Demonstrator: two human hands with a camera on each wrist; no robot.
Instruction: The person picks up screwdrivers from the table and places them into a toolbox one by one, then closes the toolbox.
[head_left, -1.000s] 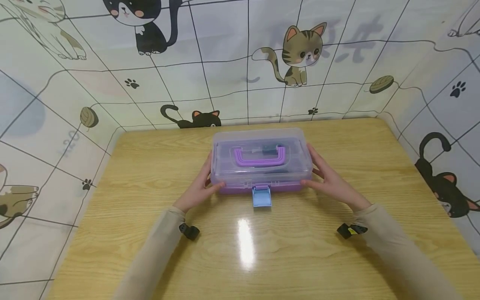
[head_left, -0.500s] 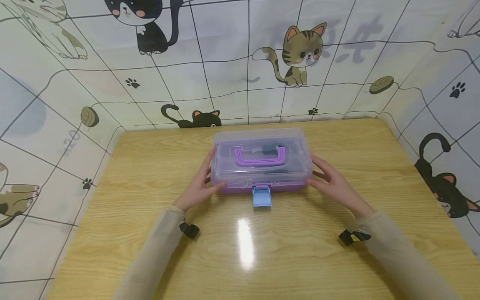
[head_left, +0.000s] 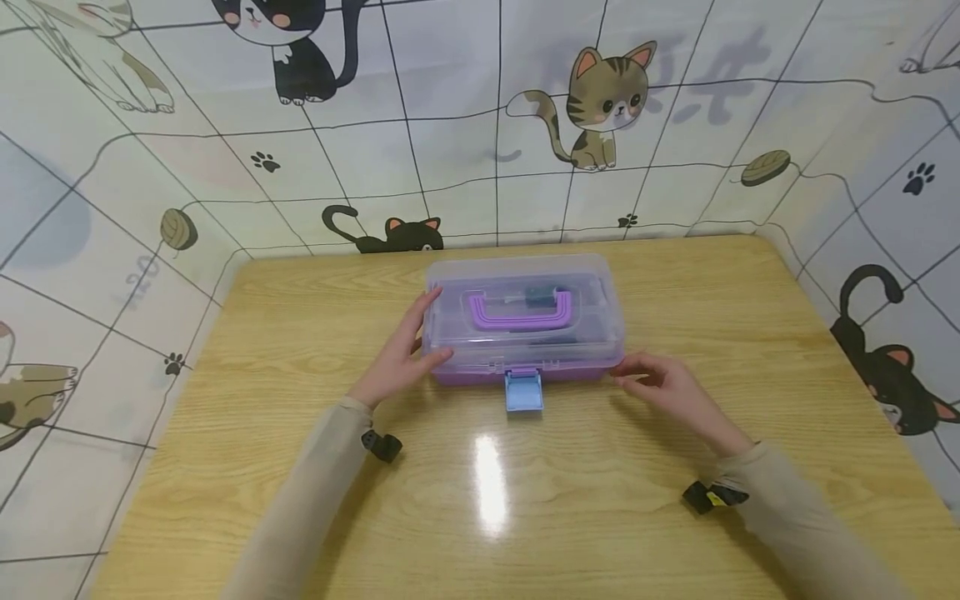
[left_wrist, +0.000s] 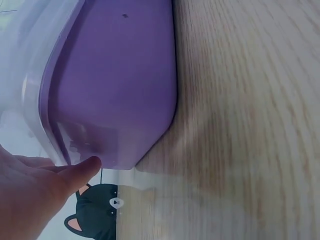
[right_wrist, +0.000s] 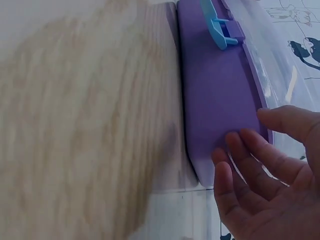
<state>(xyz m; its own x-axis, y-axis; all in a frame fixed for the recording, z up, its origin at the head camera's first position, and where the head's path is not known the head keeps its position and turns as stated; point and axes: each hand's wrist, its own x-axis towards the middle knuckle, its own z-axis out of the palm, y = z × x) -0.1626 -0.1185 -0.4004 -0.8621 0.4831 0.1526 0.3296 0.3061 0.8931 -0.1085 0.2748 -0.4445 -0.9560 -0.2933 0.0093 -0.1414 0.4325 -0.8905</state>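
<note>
A purple plastic storage box [head_left: 450, 333] with a clear lid [head_left: 517, 265] stands at the back middle of the table. Its purple handle [head_left: 520, 323] lies flat on the lid, and the light blue latch [head_left: 523, 392] hangs down at the front, unfastened. Something dark green shows dimly through the lid. My left hand [head_left: 395, 361] rests along the box's left end, fingers extended and thumb at the front corner. At the front right corner is my right hand [head_left: 671, 396], its loosely bent fingertips at the purple wall [right_wrist: 215, 95] and its thumb by the lid's rim.
The wood-grain table [head_left: 562, 500] carries a bright light reflection in front of the box. A cat-patterned covering [head_left: 465, 150] rises behind and at both sides. Each wrist wears a small black camera [head_left: 382, 446].
My right hand has slid from the box's right end toward its front right corner, and its fingers have drawn in. My left hand has moved slightly higher on the left end. The box stays put.
</note>
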